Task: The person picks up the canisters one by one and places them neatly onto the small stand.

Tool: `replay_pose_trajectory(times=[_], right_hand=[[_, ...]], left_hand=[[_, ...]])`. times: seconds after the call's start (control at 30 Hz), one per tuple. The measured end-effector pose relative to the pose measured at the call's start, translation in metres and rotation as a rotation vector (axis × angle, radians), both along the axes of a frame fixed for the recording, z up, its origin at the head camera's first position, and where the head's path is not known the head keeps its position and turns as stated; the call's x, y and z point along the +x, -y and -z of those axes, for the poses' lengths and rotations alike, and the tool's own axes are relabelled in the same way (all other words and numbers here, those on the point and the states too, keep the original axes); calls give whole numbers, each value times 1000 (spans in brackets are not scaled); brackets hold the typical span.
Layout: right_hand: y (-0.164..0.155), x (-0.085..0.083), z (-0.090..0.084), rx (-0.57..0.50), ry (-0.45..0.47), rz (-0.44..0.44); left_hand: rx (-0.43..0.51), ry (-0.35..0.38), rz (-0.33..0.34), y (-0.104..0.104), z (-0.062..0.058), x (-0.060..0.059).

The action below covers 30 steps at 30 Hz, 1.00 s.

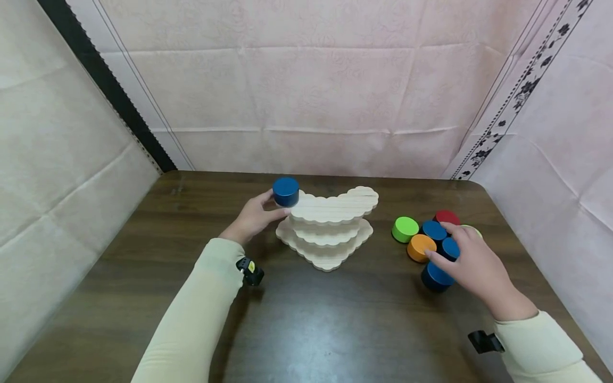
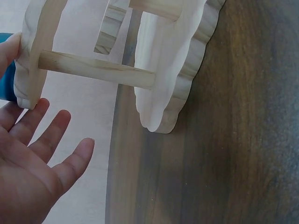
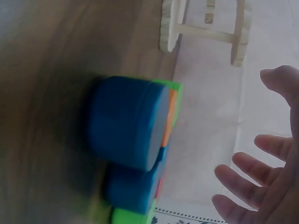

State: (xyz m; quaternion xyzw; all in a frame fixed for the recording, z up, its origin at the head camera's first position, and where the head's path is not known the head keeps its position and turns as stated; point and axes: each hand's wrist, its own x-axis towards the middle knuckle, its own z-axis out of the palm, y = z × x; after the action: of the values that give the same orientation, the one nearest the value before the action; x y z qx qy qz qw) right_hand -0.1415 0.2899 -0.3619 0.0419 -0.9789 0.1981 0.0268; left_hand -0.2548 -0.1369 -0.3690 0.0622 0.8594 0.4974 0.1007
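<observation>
The left hand [image 1: 254,217] pinches a round blue wooden disc [image 1: 286,191] at the left end of the upper shelf of a pale scalloped two-tier wooden stand [image 1: 330,226]. The right hand [image 1: 474,263], fingers loosely spread and holding nothing, hovers over a cluster of coloured discs [image 1: 426,239], nearest a dark blue one [image 1: 435,276] just under its fingertips.

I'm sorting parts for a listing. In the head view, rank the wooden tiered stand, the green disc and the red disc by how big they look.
1. Wooden tiered stand, clearly the largest.
2. Green disc, fully visible.
3. Red disc, which looks smallest, but it is partly hidden behind a blue disc and lies farther back, so it may match the green one.
</observation>
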Motion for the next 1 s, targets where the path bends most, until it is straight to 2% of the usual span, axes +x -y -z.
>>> replay_pose_trajectory(times=[0.17,0.47,0.8,1.0], right_hand=[[-6,4,6,8,77,6],[-15,12,16,78,154,13],[-23,15,30,56,207,23],[-27,15,38,4,225,6]], left_hand=[[3,-2,-1,0,0,-1],[7,1,-7,1,1,-2],[11,-5,-1,0,3,-3],[22,-12,13,0,4,-4]])
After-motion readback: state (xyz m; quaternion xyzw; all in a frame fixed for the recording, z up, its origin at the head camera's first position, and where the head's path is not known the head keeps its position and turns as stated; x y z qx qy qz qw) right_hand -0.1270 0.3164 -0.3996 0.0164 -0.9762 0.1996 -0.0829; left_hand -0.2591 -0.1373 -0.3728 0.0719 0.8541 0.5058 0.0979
